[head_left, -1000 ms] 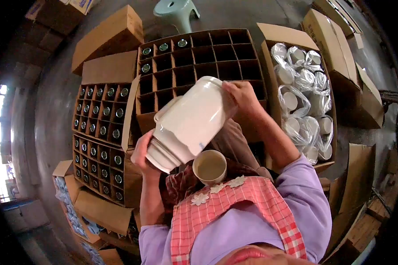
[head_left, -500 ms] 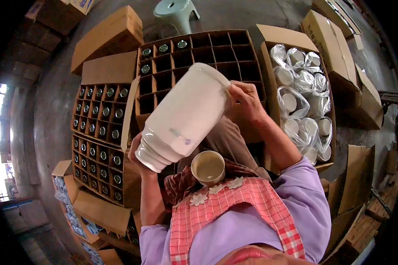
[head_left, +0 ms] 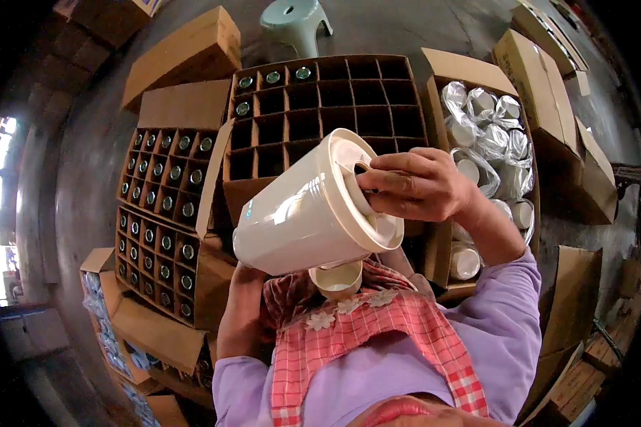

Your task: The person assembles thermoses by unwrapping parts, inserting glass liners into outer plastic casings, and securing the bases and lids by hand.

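Note:
A large white glossy container (head_left: 292, 213) is tilted over my lap, its round rimmed end turned up to the right. My right hand (head_left: 424, 186) has its fingers bent at the round piece on that end, beside a small dark opening. At the lower left end, my left hand (head_left: 251, 276) supports the container from beneath; its fingers are hidden behind it. Just below the container, a cream cup (head_left: 337, 280) rests on my lap, partly covered by it.
Ahead is a divided carton (head_left: 320, 114) with several jars in its far left cells. Cartons of jars (head_left: 165, 174) stand at left. A carton of plastic-wrapped white cups (head_left: 493, 139) is at right. A pale green stool (head_left: 292, 20) stands beyond.
The container has turned so its rimmed end faces up and right. My right hand has moved from its edge onto that end. My left hand has gone beneath it.

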The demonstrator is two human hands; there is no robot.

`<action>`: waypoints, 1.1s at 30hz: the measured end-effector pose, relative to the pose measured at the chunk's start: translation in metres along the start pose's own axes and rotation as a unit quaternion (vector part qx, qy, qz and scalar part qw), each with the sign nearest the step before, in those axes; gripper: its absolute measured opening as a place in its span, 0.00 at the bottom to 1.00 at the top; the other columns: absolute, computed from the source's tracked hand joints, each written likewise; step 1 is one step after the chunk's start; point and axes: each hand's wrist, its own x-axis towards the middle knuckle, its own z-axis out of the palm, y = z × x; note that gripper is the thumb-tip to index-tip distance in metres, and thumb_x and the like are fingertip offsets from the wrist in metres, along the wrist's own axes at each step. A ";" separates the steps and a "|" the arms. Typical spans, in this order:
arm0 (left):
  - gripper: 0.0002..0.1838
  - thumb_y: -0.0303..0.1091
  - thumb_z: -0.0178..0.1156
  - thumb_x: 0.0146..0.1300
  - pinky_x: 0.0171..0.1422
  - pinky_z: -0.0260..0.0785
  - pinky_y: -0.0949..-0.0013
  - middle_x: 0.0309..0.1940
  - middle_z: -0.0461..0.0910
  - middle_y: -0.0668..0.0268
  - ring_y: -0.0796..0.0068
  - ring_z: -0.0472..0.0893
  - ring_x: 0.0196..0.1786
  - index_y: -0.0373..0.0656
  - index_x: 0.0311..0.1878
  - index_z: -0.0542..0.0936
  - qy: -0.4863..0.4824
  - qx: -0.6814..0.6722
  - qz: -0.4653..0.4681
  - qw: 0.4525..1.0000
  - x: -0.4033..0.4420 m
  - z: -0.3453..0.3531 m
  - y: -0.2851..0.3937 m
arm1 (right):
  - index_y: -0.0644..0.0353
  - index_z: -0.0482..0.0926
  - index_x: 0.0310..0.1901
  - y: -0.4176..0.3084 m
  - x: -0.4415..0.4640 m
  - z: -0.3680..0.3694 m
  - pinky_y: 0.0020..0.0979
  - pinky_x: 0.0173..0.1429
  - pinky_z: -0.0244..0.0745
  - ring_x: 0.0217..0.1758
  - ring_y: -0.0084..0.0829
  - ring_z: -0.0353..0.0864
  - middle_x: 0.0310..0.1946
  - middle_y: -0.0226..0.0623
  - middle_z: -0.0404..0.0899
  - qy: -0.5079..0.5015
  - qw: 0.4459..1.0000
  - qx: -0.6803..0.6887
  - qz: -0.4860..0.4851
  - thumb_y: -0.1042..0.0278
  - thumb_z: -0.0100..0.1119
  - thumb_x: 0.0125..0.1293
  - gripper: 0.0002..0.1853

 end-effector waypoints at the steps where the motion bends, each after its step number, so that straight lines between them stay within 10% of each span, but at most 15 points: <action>1: 0.16 0.29 0.58 0.57 0.47 0.73 0.70 0.44 0.78 0.61 0.73 0.79 0.43 0.36 0.50 0.75 -0.003 -0.003 -0.005 1.000 -0.001 0.001 -0.001 | 0.53 0.80 0.36 0.001 0.001 -0.005 0.26 0.33 0.76 0.41 0.33 0.79 0.46 0.34 0.78 -0.013 1.000 -0.009 -0.015 0.67 0.61 0.46 0.12; 7: 0.16 0.28 0.59 0.57 0.47 0.73 0.70 0.43 0.79 0.62 0.73 0.79 0.42 0.35 0.49 0.75 0.008 -0.009 -0.007 1.000 -0.004 0.005 -0.008 | 0.53 0.81 0.35 -0.016 0.002 -0.011 0.26 0.29 0.72 0.33 0.27 0.75 0.33 0.29 0.74 0.029 0.997 -0.027 -0.066 0.64 0.62 0.43 0.14; 12: 0.16 0.28 0.59 0.56 0.47 0.73 0.71 0.42 0.79 0.62 0.73 0.79 0.42 0.35 0.49 0.75 0.059 0.159 0.081 0.982 -0.008 0.020 0.005 | 0.64 0.78 0.29 -0.023 -0.006 -0.009 0.39 0.28 0.69 0.25 0.48 0.72 0.20 0.44 0.70 -0.089 0.918 0.106 0.372 0.69 0.58 0.46 0.09; 14: 0.16 0.28 0.59 0.56 0.47 0.73 0.71 0.42 0.79 0.62 0.73 0.79 0.41 0.35 0.48 0.75 0.062 0.390 0.199 0.897 -0.013 0.035 0.024 | 0.73 0.77 0.29 -0.017 -0.022 0.002 0.32 0.31 0.73 0.24 0.31 0.79 0.20 0.39 0.79 -0.040 0.699 0.380 0.605 0.68 0.53 0.59 0.13; 17: 0.15 0.27 0.58 0.56 0.47 0.73 0.71 0.41 0.80 0.62 0.73 0.79 0.41 0.35 0.48 0.76 0.048 0.645 0.376 0.663 -0.013 0.057 0.038 | 0.73 0.78 0.33 -0.006 -0.043 0.014 0.28 0.33 0.73 0.28 0.22 0.77 0.24 0.37 0.80 -0.016 0.698 0.407 0.589 0.68 0.54 0.60 0.13; 20: 0.14 0.28 0.55 0.60 0.49 0.72 0.72 0.44 0.79 0.62 0.73 0.79 0.43 0.33 0.48 0.75 0.098 0.258 0.148 0.950 0.001 0.026 0.031 | 0.70 0.79 0.35 -0.006 -0.031 0.007 0.27 0.36 0.74 0.31 0.24 0.78 0.27 0.39 0.81 -0.023 0.703 0.322 0.634 0.70 0.55 0.59 0.10; 23: 0.14 0.30 0.52 0.61 0.49 0.72 0.72 0.43 0.79 0.61 0.73 0.79 0.43 0.33 0.48 0.76 0.076 0.177 0.166 0.967 0.005 0.037 0.012 | 0.66 0.79 0.37 0.001 -0.023 -0.005 0.27 0.38 0.74 0.35 0.27 0.80 0.32 0.43 0.79 0.033 0.941 0.165 0.295 0.77 0.58 0.51 0.10; 26: 0.14 0.30 0.53 0.61 0.48 0.72 0.72 0.42 0.79 0.61 0.73 0.79 0.42 0.32 0.47 0.76 0.081 0.173 0.165 0.968 0.005 0.038 0.010 | 0.67 0.78 0.37 -0.003 -0.024 -0.012 0.27 0.37 0.74 0.33 0.24 0.78 0.29 0.42 0.79 -0.025 0.950 0.129 0.285 0.77 0.58 0.50 0.10; 30: 0.14 0.31 0.55 0.60 0.47 0.73 0.71 0.40 0.80 0.61 0.72 0.80 0.40 0.32 0.46 0.77 0.082 0.378 0.195 0.901 -0.001 0.046 0.024 | 0.68 0.78 0.34 -0.008 -0.044 0.003 0.25 0.34 0.73 0.30 0.17 0.74 0.25 0.35 0.79 0.017 0.792 0.309 0.527 0.75 0.57 0.53 0.08; 33: 0.14 0.31 0.56 0.57 0.43 0.74 0.70 0.34 0.81 0.57 0.69 0.81 0.36 0.28 0.41 0.78 0.041 0.596 0.387 0.703 -0.008 0.077 0.027 | 0.65 0.73 0.45 0.005 -0.099 0.026 0.28 0.44 0.71 0.41 0.21 0.73 0.38 0.35 0.77 0.052 0.641 0.448 0.620 0.67 0.61 0.55 0.17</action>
